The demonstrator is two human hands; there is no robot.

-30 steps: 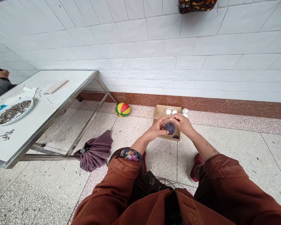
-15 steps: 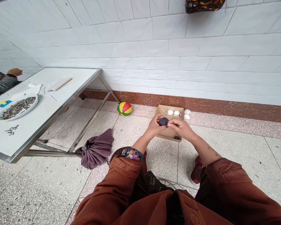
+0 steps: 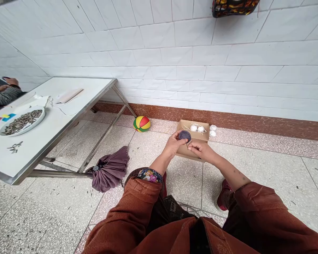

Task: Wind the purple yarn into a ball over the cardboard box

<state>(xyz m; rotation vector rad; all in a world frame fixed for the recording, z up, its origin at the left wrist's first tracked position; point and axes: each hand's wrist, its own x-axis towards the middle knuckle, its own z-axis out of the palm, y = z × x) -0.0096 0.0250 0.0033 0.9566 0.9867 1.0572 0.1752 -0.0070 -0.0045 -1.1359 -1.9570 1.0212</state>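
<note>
My left hand (image 3: pixel 175 144) is closed round a dark purple-grey ball of yarn (image 3: pixel 184 136), its thumb pressed on the near side. Just to the right, my right hand (image 3: pixel 201 150) pinches a dark strand of yarn (image 3: pixel 187 145) that leads to the ball. Both hands are above a shallow cardboard box (image 3: pixel 181 151) on the floor. Inside the box, near its far edge, lie white yarn balls (image 3: pixel 193 127) with loose ends. More white balls (image 3: pixel 213 128) rest on the floor against the box's right side. My right hand hides part of the box's near right corner.
To the left stands a metal-framed table (image 3: pixel 95 84) bearing a plate (image 3: pixel 41 118) of sunflower seeds and a folded cloth (image 3: pixel 69 96). A striped ball (image 3: pixel 142 124) and a folded purple umbrella (image 3: pixel 110 171) are nearby. Another person's arm (image 3: pixel 6 93) shows at far left.
My right hand has moved slightly down and away from the yarn ball, drawing the strand out. The left hand has turned the ball a little. The other person's hand has shifted left.
</note>
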